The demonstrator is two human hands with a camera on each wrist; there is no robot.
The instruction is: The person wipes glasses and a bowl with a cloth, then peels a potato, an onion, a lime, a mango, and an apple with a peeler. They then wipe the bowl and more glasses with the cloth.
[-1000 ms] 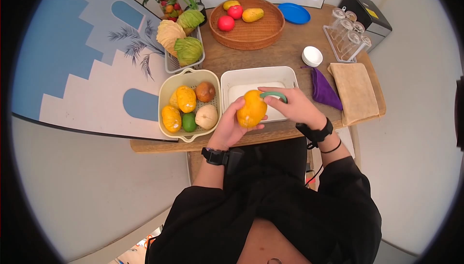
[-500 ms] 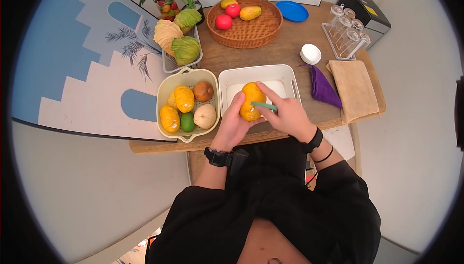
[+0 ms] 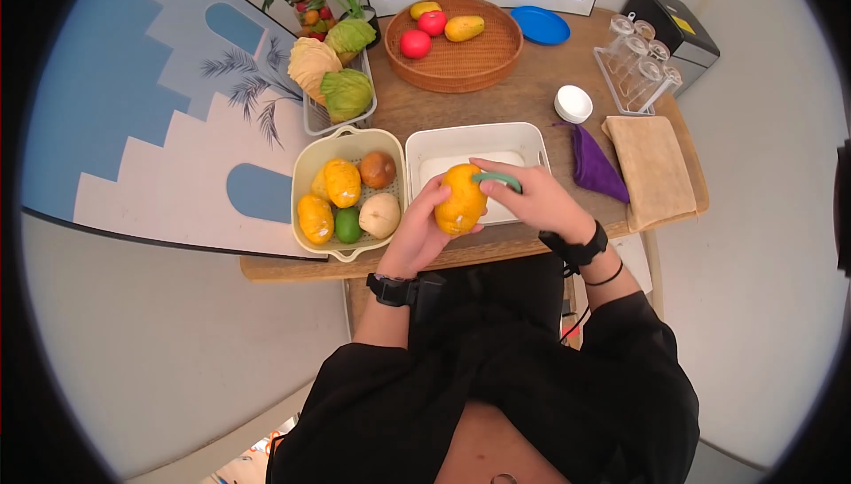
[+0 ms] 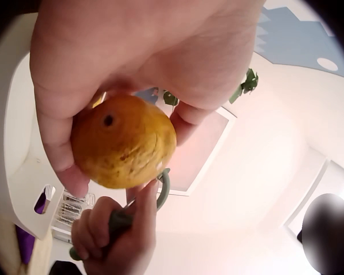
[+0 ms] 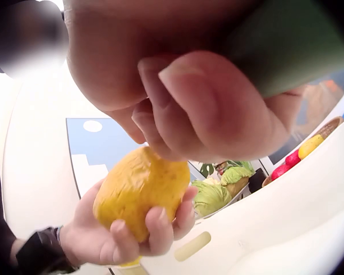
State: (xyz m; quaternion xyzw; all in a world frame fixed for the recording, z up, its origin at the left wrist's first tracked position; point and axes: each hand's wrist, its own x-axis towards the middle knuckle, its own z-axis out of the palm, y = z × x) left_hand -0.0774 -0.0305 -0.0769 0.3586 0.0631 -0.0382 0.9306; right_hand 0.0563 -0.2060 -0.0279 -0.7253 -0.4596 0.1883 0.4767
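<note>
Above the front of a white bin (image 3: 523,140), the left hand (image 3: 418,234) holds a yellow mango (image 3: 460,200), thumb on one side and fingers beneath. The right hand (image 3: 548,203) grips a green peeler (image 3: 501,180), whose head is at the mango's upper right side, with the index finger reaching over the fruit. In the left wrist view, the peeler's curved frame (image 4: 165,190) lies right at the mango's edge; the mango (image 4: 126,140) has a dark spot at its end and a rough patch. Up close in the right wrist view, curled fingers partly hide the green handle (image 5: 298,46).
A cream basket (image 3: 299,187) with several fruits stands left of the bin. Behind are a crate of leafy vegetables (image 3: 346,94), a wicker tray (image 3: 461,67) and a blue plate (image 3: 541,26). On the right lie a white bowl (image 3: 573,105), purple cloth (image 3: 598,165), tan cloth (image 3: 651,169) and glasses (image 3: 640,63).
Half a second ago the peeler lay across the mango's middle; now it is back at the upper right side, much as one second ago. The left hand keeps its hold.
</note>
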